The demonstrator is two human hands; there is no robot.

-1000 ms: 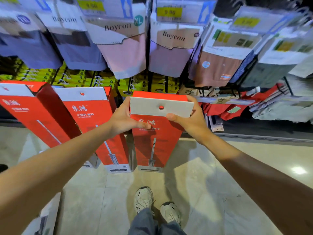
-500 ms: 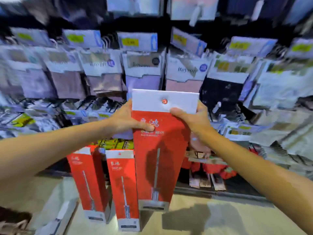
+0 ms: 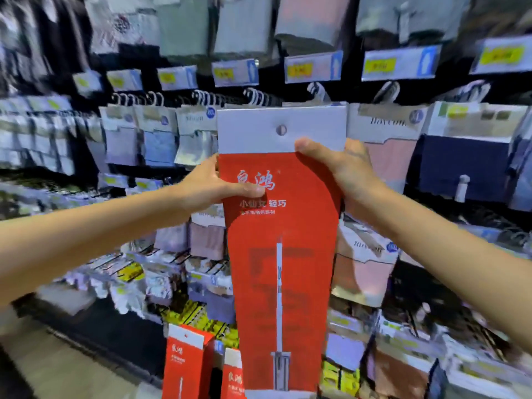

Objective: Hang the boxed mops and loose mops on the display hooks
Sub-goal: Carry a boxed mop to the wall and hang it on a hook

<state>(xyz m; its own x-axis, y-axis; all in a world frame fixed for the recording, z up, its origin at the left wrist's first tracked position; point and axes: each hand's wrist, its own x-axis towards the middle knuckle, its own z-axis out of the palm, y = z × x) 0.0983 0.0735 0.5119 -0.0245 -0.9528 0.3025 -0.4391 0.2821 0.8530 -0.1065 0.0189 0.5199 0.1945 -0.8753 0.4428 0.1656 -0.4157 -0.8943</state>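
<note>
A tall red mop box (image 3: 282, 254) with a white top flap and a round hang hole is held upright in front of the display wall. My left hand (image 3: 218, 185) grips its left edge, thumb across the red front. My right hand (image 3: 345, 171) grips its right edge just under the white flap, thumb on the front. The hang hole sits level with a row of packaged garments. Two more red mop boxes (image 3: 187, 367) stand on the floor below, one partly hidden behind the held box.
Rows of packaged garments (image 3: 383, 145) hang on display hooks (image 3: 259, 96) across the wall, with price tags (image 3: 313, 67) above them. Yellow packets (image 3: 195, 315) fill a low shelf. Pale floor (image 3: 57, 364) lies at the lower left.
Both hands have lifted the red box from floor level up in front of the hanging garments. The view has tilted up with it, and the floor boxes have dropped to the bottom.
</note>
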